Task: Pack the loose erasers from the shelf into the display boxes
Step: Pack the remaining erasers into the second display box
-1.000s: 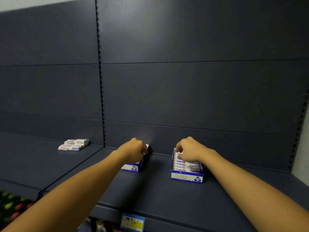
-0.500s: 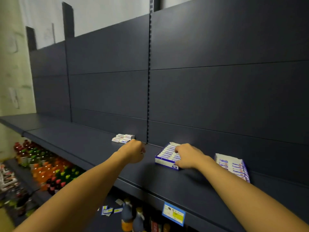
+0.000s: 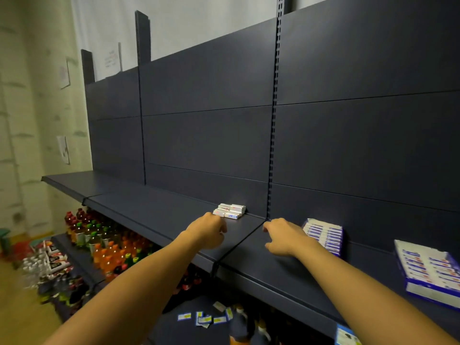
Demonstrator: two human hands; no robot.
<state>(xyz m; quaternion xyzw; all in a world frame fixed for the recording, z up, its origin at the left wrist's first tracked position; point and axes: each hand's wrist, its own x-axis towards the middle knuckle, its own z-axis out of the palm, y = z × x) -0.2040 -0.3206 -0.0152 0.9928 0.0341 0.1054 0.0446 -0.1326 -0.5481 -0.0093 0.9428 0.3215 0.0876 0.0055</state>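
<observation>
step: fetching loose erasers [image 3: 230, 211] at shelf [image 3: 154, 207] back edge; left hand [image 3: 208, 230] fingers curled, contents untellable; next, grasp stack.

Dark metal back panels [image 3: 348, 135] are seen behind a dark shelf [image 3: 154, 205]. Pale wall [image 3: 37, 95] at left, papers pinned. Bottled drinks [image 3: 104, 245] are stocked below; wood-toned floor [image 3: 20, 314] near left.
</observation>
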